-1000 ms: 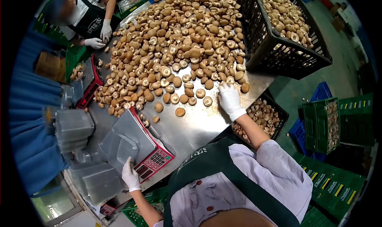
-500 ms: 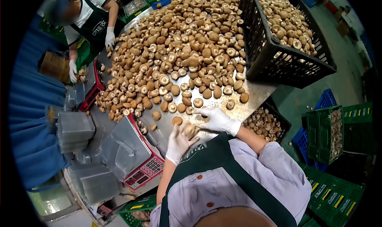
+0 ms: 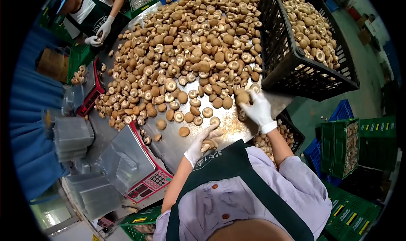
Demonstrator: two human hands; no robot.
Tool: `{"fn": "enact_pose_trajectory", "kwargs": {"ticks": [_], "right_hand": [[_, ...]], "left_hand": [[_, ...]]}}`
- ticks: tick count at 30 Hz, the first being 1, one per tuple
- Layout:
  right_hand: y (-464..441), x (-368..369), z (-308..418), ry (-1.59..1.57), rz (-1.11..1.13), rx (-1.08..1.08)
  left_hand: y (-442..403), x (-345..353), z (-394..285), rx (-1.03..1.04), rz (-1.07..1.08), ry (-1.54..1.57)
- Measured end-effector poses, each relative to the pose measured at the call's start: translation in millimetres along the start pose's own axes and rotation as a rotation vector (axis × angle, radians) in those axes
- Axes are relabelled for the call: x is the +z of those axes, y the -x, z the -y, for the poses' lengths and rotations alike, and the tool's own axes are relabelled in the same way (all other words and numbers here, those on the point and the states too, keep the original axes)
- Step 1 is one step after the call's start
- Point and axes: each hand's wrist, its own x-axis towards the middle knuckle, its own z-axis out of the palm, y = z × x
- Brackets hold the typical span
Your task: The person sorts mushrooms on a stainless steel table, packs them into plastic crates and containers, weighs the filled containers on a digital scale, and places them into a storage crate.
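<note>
My left hand, in a white glove, is low over the metal table close to my apron. Its fingers are curled around a shiitake mushroom, and another mushroom sits at its fingertips. Farther right, my right hand, gloved too, reaches to the near edge of the pile. Its fingers are bent round a brown-capped mushroom, with more mushrooms touching or close beside it. A large heap of shiitake mushrooms spreads over the table beyond both hands.
A black crate full of mushrooms stands at the right. Red scales and stacked clear plastic trays are on the left. Across the table, a co-worker in white gloves holds something. Green crates stand on the floor at right.
My right hand has moved right and away from me, from beside my left hand to the pile's edge. My left hand has shifted slightly right. The co-worker's hands have come together.
</note>
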Motion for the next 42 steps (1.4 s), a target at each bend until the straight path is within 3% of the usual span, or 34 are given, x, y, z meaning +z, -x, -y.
{"fn": "enact_pose_trajectory", "kwargs": {"ticks": [2,4,7,11,16,18,19,21,22,23,24,25,26,28,30,33,38,40,42], "right_hand": [[15,-4,21,-0.223,0.318,-0.223],[25,3,28,-0.311,0.466,-0.434],[12,20,29,-0.115,0.280,-0.237],[-8,71,3,0.198,0.061,-0.400],[-11,71,14,0.092,0.000,-0.343],[-2,47,32,-0.061,0.053,-0.324],[4,14,56,-0.156,0.306,-0.223],[15,22,49,-0.345,0.429,-0.459],[19,20,49,-0.376,0.438,-0.575],[17,13,49,-0.411,0.517,-0.475],[13,11,47,-0.286,0.445,-0.328],[2,15,38,-0.062,0.335,-0.214],[-13,23,21,-0.128,0.098,-0.254],[-42,39,-18,0.376,-0.051,-0.149],[-62,67,-59,0.518,-0.038,0.018],[-70,75,-67,0.531,-0.050,0.041],[-44,23,-6,0.097,0.043,-0.186],[-21,13,30,-0.245,0.342,-0.201],[8,10,60,-0.355,0.487,-0.472]], "left_hand": [[-5,-10,5,-0.014,0.072,0.054],[-8,-11,8,-0.052,0.074,0.210],[-10,-20,16,-0.022,-0.014,0.290],[-4,-26,17,0.011,0.010,0.368],[6,0,3,0.054,-0.006,0.460],[6,-10,8,0.080,0.093,0.648],[5,-18,10,0.070,0.165,0.738],[-3,-62,33,0.077,0.219,0.825],[-5,-62,34,0.064,0.357,0.951],[-6,-62,35,0.031,0.499,1.069],[-7,-62,37,-0.016,0.639,1.169],[1,-47,29,0.012,0.430,0.992],[2,-45,29,0.024,0.381,0.917],[5,-42,29,0.038,0.284,0.761],[5,-24,21,0.082,0.116,0.689],[3,-20,15,0.046,0.188,0.582],[1,-10,15,0.059,-0.068,0.387],[1,-19,17,0.053,0.091,0.348],[-1,-28,20,0.006,0.124,0.468]]}}
